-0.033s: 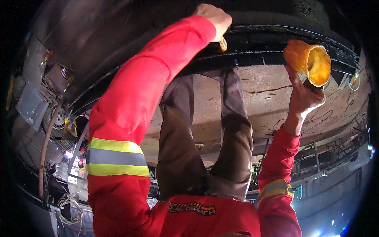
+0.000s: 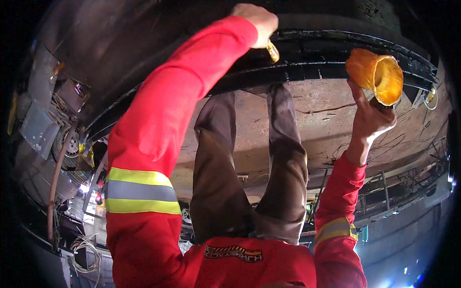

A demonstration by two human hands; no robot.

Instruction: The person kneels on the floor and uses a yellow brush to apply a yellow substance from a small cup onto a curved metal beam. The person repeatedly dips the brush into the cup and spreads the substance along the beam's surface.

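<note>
My left hand (image 2: 257, 24) is raised near the top of the view, closed around a yellow-brown tool handle (image 2: 273, 51). The handle's end sticks out below my fist; the tool's other end is hidden by the hand, so its kind does not show. Close behind it runs a glossy black ridged beam (image 2: 317, 72) below a dark curved surface (image 2: 158, 29). On the right, my right hand (image 2: 373, 117) grips an orange, rough-rimmed cup-like container (image 2: 365, 69) from beneath. Its open mouth tilts to the right; what it holds cannot be made out.
Below the beam spreads a brownish, dusty floor (image 2: 331, 103) with thin cables or sticks on it. At the left are a grey panel (image 2: 38, 129), a brown pipe (image 2: 57, 177) and a coiled pale cable (image 2: 86, 252). Metal railing (image 2: 384, 187) runs along the right.
My left hand has shifted slightly left and up, and the handle in it slants a little more. My right hand and the orange container have hardly moved.
</note>
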